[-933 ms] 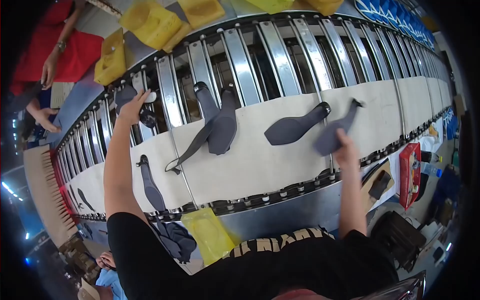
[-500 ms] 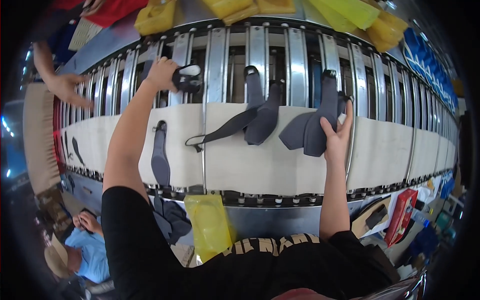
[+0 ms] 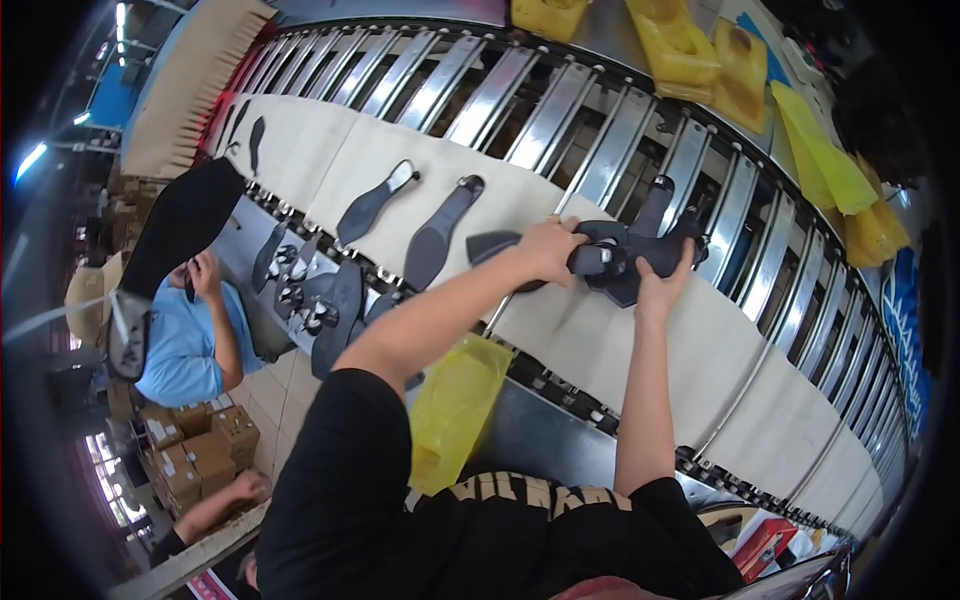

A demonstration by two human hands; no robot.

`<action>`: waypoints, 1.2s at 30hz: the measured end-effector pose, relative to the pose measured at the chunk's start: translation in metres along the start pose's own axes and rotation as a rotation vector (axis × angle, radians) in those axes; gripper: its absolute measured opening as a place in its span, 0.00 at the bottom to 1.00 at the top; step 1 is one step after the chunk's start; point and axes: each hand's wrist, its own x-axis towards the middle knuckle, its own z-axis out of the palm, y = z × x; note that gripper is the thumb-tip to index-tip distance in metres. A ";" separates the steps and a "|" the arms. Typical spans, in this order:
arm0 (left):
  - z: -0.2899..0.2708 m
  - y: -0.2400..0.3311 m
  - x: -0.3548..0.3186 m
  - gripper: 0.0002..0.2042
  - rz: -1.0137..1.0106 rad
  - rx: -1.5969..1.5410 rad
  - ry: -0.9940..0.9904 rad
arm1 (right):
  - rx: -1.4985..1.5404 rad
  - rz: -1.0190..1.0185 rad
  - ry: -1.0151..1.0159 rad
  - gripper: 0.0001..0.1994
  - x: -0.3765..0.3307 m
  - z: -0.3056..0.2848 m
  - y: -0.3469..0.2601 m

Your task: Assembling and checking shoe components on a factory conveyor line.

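Observation:
My left hand point(image 3: 550, 250) is closed on a dark shoe sole point(image 3: 596, 262) with a shiny end, held over the pale belt. Close beside it, my right hand point(image 3: 662, 288) grips dark grey shoe soles point(image 3: 655, 245) between thumb and fingers. The pieces overlap between my hands, so I cannot tell how many each one holds. Another dark sole point(image 3: 492, 246) lies on the belt, partly behind my left wrist. Farther left on the belt rest a grey sole point(image 3: 440, 235) and a strapped sole point(image 3: 375, 208).
Metal rollers point(image 3: 540, 115) run along the far side of the cream belt point(image 3: 570, 350). Several dark soles point(image 3: 340, 310) sit at the near edge. Yellow bags point(image 3: 460, 410) lie nearby and across the line. A person in blue point(image 3: 190, 340) stands left, behind a large black sole point(image 3: 190, 230).
My view has turned and shifted. My left hand has come from over the rollers to beside my right hand, bringing the dark sole with it. The right hand stays with the soles.

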 end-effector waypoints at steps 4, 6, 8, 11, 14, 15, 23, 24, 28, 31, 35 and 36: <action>0.006 -0.003 -0.021 0.36 -0.321 -0.131 0.235 | 0.414 0.258 -0.175 0.51 -0.008 0.003 -0.035; -0.014 -0.008 -0.022 0.40 -0.436 -0.289 0.109 | 0.548 0.303 -0.260 0.52 -0.004 0.007 -0.037; -0.023 -0.023 -0.039 0.33 -0.443 -0.367 0.185 | 0.578 0.378 -0.253 0.53 -0.006 0.021 -0.031; -0.068 -0.040 -0.044 0.21 -0.468 -0.192 0.019 | 0.413 0.361 -0.337 0.53 0.001 0.034 -0.020; -0.152 -0.112 -0.085 0.22 -0.821 -0.161 0.030 | 0.413 0.380 -0.433 0.53 -0.019 0.046 -0.045; -0.167 -0.144 -0.106 0.21 -0.882 -0.201 0.165 | 0.553 0.424 -0.450 0.53 -0.031 0.056 -0.055; -0.081 -0.247 -0.165 0.21 -0.862 -0.212 -0.014 | 0.108 0.515 -0.448 0.46 -0.156 0.211 -0.034; -0.081 -0.235 -0.160 0.22 -0.871 -0.119 0.029 | 0.007 0.345 -0.471 0.46 -0.161 0.218 -0.033; -0.081 -0.207 -0.161 0.23 -0.825 -0.142 0.032 | 0.204 0.388 -0.475 0.44 -0.197 0.247 -0.048; -0.114 -0.203 -0.184 0.25 -0.809 -0.215 0.087 | 0.468 0.540 -0.693 0.37 -0.183 0.262 -0.053; -0.178 -0.134 -0.186 0.29 -0.717 -0.225 0.224 | 0.770 0.561 -0.780 0.34 -0.178 0.224 -0.106; -0.196 -0.105 -0.192 0.33 -0.741 -0.215 0.258 | 0.761 0.539 -0.779 0.34 -0.179 0.207 -0.122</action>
